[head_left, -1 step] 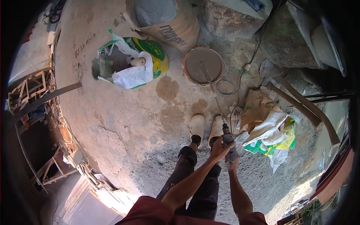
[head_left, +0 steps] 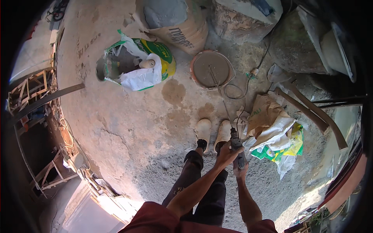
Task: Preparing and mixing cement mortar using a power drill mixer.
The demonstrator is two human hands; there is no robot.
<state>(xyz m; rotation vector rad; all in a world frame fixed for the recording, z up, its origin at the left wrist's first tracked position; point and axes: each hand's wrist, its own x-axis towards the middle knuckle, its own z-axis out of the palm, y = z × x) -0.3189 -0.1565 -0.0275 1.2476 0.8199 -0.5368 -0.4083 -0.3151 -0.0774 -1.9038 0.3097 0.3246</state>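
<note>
Both my hands are closed around a dark power drill (head_left: 236,143) with a long thin mixing rod (head_left: 226,106). My left hand (head_left: 227,155) grips its body from the left. Lower down, near the rear of the drill, my right hand (head_left: 240,171) is wrapped round it, its fingers partly hidden. The rod slants forward and left into a round reddish-brown bucket (head_left: 192,73). Wet grey mix (head_left: 206,68) fills the bucket, and the rod's lower end is hidden in it. A black cable (head_left: 247,87) loops on the floor beside the bucket.
My pale clogs (head_left: 203,130) stand before the bucket. To the left lies an opened green-yellow bag (head_left: 167,62); behind is a paper sack (head_left: 190,37) of grey powder. Crumpled bags (head_left: 268,120), a shovel (head_left: 276,73) and two curved strips (head_left: 311,110) lie on the right.
The view has shifted slightly, so the bags and bucket sit a little differently in the picture. Both hands keep their hold on the drill, and the rod stays in the bucket.
</note>
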